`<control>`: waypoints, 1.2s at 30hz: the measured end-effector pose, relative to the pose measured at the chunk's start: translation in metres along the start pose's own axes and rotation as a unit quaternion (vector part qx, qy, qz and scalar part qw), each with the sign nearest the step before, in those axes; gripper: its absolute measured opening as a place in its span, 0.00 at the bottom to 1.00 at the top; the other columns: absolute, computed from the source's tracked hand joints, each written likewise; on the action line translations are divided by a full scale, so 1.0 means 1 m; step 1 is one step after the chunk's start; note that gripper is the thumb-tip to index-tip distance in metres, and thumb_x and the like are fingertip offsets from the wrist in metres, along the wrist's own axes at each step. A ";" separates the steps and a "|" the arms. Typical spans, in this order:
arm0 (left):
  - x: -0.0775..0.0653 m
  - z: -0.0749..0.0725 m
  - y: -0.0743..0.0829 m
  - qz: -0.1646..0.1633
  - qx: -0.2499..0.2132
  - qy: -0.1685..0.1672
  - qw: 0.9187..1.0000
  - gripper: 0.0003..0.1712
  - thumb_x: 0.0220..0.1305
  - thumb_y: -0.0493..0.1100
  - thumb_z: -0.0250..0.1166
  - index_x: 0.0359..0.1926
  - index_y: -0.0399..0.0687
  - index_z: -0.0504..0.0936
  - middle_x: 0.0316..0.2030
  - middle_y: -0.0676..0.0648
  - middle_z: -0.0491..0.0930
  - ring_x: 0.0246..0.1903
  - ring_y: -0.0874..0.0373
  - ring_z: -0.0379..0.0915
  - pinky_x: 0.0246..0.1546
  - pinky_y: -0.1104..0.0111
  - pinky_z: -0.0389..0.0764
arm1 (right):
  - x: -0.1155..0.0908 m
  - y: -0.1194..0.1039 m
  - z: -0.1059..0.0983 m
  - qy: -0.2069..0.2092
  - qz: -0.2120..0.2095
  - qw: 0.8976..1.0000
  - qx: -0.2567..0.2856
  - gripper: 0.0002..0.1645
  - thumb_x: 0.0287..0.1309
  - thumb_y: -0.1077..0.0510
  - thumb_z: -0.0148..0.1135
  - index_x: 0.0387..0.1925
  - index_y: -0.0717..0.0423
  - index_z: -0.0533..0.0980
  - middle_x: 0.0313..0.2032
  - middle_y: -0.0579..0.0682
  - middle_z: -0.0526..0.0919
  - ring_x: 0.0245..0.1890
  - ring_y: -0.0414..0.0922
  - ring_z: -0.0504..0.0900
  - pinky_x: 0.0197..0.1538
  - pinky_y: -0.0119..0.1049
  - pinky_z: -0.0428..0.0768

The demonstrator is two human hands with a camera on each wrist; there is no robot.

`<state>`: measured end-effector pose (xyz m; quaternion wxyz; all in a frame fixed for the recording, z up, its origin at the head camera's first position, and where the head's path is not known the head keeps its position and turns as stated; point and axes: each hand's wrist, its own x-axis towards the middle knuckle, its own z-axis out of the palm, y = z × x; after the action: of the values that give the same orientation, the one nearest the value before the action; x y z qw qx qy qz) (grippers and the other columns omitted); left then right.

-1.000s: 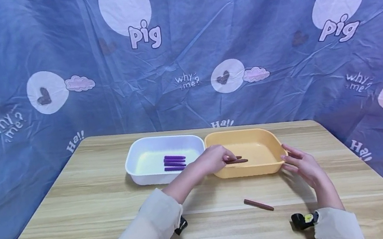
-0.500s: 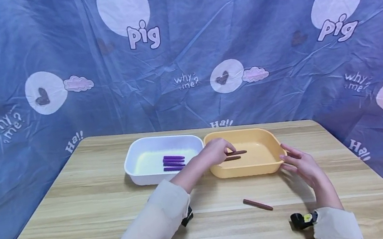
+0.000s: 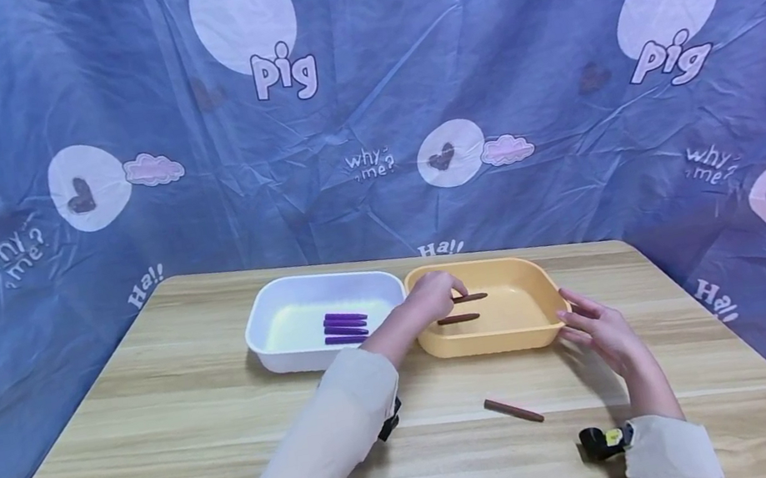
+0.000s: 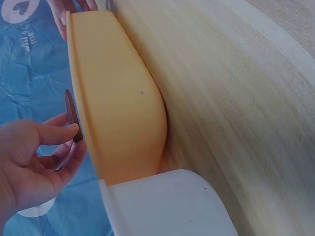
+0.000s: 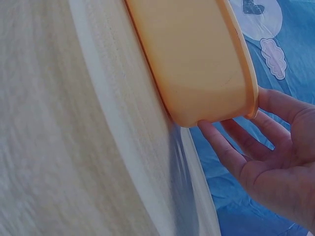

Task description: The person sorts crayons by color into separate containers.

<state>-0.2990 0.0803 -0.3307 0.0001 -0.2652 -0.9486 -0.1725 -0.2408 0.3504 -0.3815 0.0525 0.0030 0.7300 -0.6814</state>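
My left hand (image 3: 431, 297) reaches over the left side of the yellow basin (image 3: 484, 344). It pinches a brown crayon (image 4: 72, 117) between thumb and fingers, with the crayon's pointed end away from the palm. Nearer the front wall, a second brown crayon (image 3: 459, 318) lies in the same basin. At the basin's right end, my right hand (image 3: 604, 333) holds the corner, fingers (image 5: 224, 142) against the wall and rim. A third brown crayon (image 3: 514, 410) lies on the wooden table in front of the basin.
A white basin (image 3: 269, 355) stands touching the yellow one on its left, with several purple crayons (image 3: 345, 323) side by side inside. Both are on the wooden table (image 3: 159, 446). A blue printed cloth (image 3: 348, 211) hangs behind the table.
My left hand has moved toward the back of the yellow basin with the pinched brown crayon, leaving a wider gap to the other crayon there. My right hand stays at the basin's corner.
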 end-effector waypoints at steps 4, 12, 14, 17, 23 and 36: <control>0.008 0.007 -0.002 -0.018 -0.009 -0.005 1.000 0.22 0.56 0.27 0.56 0.46 0.54 0.84 0.48 0.53 0.78 0.52 0.57 0.69 0.52 0.74 0.69 | 0.000 0.001 0.000 0.001 -0.002 1.000 0.010 0.40 0.63 0.63 0.52 0.69 0.64 0.44 0.67 0.67 0.42 0.50 0.36 0.71 0.55 0.38 0.72; 0.017 0.020 -0.010 -0.033 -0.007 0.006 0.999 0.25 0.53 0.25 0.56 0.45 0.55 0.84 0.49 0.53 0.78 0.51 0.57 0.70 0.52 0.74 0.69 | -0.001 0.002 0.003 -0.004 -0.004 1.000 0.017 0.40 0.63 0.63 0.53 0.69 0.64 0.43 0.67 0.67 0.42 0.51 0.35 0.71 0.57 0.41 0.70; 0.020 0.023 -0.010 -0.032 -0.001 0.007 0.999 0.25 0.52 0.25 0.57 0.44 0.56 0.85 0.48 0.53 0.78 0.51 0.57 0.70 0.52 0.74 0.69 | -0.001 0.002 0.003 -0.002 -0.003 1.000 0.013 0.39 0.63 0.63 0.52 0.69 0.64 0.44 0.67 0.67 0.43 0.49 0.34 0.71 0.57 0.40 0.70; 0.024 0.027 -0.011 -0.033 0.007 0.006 0.999 0.24 0.53 0.26 0.57 0.44 0.57 0.85 0.48 0.53 0.78 0.51 0.56 0.70 0.52 0.74 0.69 | -0.002 0.003 0.002 -0.001 -0.006 1.000 0.007 0.39 0.64 0.63 0.52 0.69 0.64 0.44 0.67 0.67 0.44 0.48 0.32 0.71 0.56 0.40 0.71; 0.032 0.033 -0.014 -0.039 0.017 0.003 0.999 0.23 0.52 0.27 0.59 0.42 0.56 0.85 0.47 0.52 0.79 0.50 0.55 0.70 0.52 0.74 0.69 | -0.002 0.002 0.002 0.000 -0.014 1.000 0.004 0.39 0.64 0.63 0.51 0.69 0.65 0.44 0.66 0.67 0.45 0.51 0.34 0.70 0.57 0.40 0.70; 0.038 0.040 -0.023 -0.065 0.012 -0.024 0.998 0.19 0.53 0.30 0.62 0.41 0.57 0.86 0.46 0.53 0.79 0.49 0.56 0.70 0.50 0.74 0.70 | 0.000 0.002 0.005 0.005 -0.017 1.000 0.003 0.38 0.64 0.64 0.51 0.68 0.66 0.44 0.66 0.68 0.46 0.51 0.35 0.70 0.56 0.38 0.71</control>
<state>-0.3394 0.0944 -0.3719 -0.0311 -0.2072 -0.9656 -0.1542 -0.2404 0.3458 -0.3837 0.0370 -0.0062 0.7282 -0.6844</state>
